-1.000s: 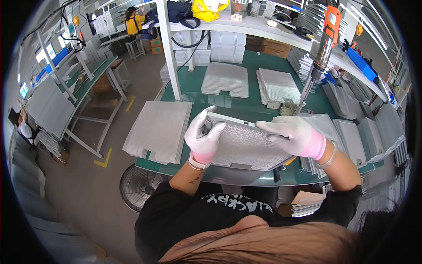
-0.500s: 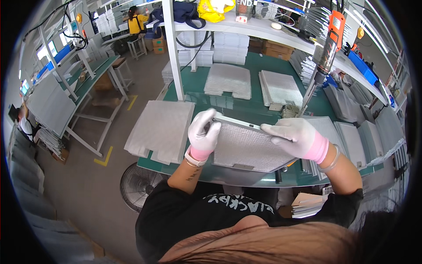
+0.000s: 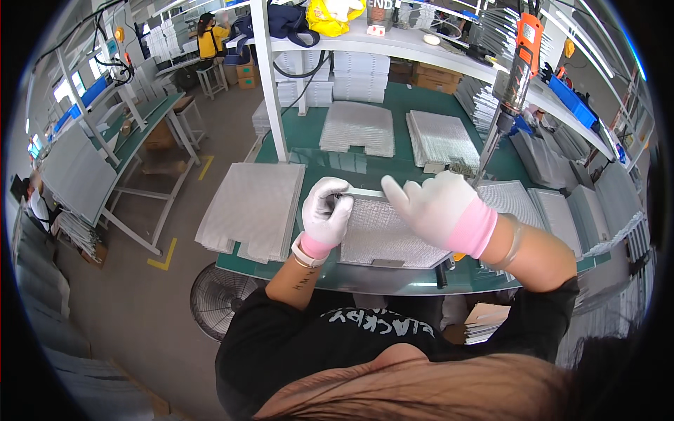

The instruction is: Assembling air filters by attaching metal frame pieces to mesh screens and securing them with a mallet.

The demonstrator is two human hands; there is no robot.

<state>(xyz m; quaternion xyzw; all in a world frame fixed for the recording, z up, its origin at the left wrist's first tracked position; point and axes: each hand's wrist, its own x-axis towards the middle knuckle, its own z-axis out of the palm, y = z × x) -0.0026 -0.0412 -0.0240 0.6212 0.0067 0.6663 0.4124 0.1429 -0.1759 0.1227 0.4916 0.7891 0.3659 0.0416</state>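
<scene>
A silver mesh panel (image 3: 382,231) with a thin pale frame is held tilted above the green table's front edge. My left hand (image 3: 326,216), in a white glove with a pink cuff, pinches its upper left corner. My right hand (image 3: 437,209), gloved alike, hovers over the panel's right part with the index finger pointing left and the other fingers partly bent. Nothing shows in it, and it covers the panel's upper right corner. Whether its fingertip touches the frame I cannot tell.
Mesh panels are stacked at left (image 3: 249,207), at the back (image 3: 358,128) and back right (image 3: 441,138). An orange power screwdriver (image 3: 530,43) hangs at upper right. A black-handled tool (image 3: 441,275) lies at the table's front edge. A floor fan (image 3: 223,298) stands at lower left.
My right hand has let go of the panel's right end and moved left above it, index finger now extended. The panel's near edge sits slightly lower; my left hand keeps its corner.
</scene>
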